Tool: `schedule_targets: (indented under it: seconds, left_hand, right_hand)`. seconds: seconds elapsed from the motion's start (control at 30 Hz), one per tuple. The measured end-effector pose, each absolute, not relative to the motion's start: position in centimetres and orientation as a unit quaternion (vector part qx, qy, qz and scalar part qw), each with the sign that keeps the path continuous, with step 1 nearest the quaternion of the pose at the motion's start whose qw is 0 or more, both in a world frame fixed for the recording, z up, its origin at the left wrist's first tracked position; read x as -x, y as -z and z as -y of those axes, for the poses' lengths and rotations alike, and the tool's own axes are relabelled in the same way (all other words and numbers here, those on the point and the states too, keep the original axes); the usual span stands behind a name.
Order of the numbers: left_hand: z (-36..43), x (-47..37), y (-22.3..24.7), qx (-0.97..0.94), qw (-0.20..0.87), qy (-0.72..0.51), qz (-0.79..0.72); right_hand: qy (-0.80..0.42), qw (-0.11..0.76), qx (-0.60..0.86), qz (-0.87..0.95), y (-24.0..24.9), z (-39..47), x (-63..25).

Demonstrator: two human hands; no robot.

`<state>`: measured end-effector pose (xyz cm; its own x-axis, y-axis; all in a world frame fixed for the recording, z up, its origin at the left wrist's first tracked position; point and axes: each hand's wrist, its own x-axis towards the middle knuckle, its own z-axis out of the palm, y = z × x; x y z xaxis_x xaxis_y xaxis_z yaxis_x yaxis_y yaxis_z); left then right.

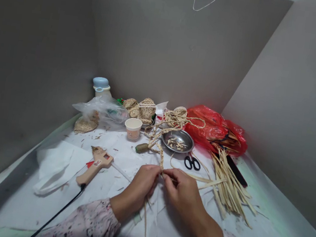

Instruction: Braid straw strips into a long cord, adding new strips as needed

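A braid of pale straw (161, 156) runs from the back of the table down to my two hands. My left hand (145, 179) is closed on its near end, fingers pinched at the tip. Right beside it my right hand (181, 190) pinches the straw strands at the same spot; its fingertips almost meet the left ones. Loose strands (145, 226) hang below the left hand toward me. A spool of dark thread (142, 148) lies just beyond the hands, next to the braid. My fingers hide the exact point where the strands cross.
Black-handled scissors (192, 163) and a metal bowl (165, 140) with straw scraps lie ahead. Loose straw strips (228, 183) spread at right before a red plastic bag (212, 128). A glue gun (95, 166) with a cord and a paper cup (132, 128) stand left. Coiled braids (146, 110) sit behind.
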<state>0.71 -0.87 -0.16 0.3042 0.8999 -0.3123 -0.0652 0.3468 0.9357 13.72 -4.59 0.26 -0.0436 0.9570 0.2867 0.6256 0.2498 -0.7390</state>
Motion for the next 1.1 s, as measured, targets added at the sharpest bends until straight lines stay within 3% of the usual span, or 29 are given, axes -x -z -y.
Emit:
schedule_targets:
  seconds: [0.17, 0.37, 0.5, 0.77, 0.93, 1.1]
  left_hand:
    - [0.8, -0.6, -0.2, -0.370, 0.752, -0.363, -0.408]
    - [0.4, -0.6, -0.2, -0.345, 0.772, -0.372, -0.382]
    - [0.1, -0.5, 0.4, -0.357, 0.755, -0.385, -0.392]
    - [0.0, -0.3, 0.6, -0.389, 0.723, -0.389, -0.418]
    - [0.3, -0.5, 0.1, -0.415, 0.715, -0.375, -0.420]
    - [0.1, -0.5, 0.4, -0.405, 0.717, -0.371, -0.429]
  right_hand:
    - [-0.036, 0.318, 0.563, 0.762, 0.6, 5.4, -13.3]
    - [0.070, 0.294, 0.531, 0.791, 1.0, 5.8, -12.9]
    - [0.040, 0.292, 0.503, 0.813, 0.6, 6.0, -13.0]
    - [-0.103, 0.478, 0.553, 0.674, -1.3, 3.9, -15.5]
    - [-0.260, 0.428, 0.581, 0.641, -0.5, 2.4, -16.3]
    - [-0.165, 0.361, 0.618, 0.678, -1.7, 1.6, -19.0]
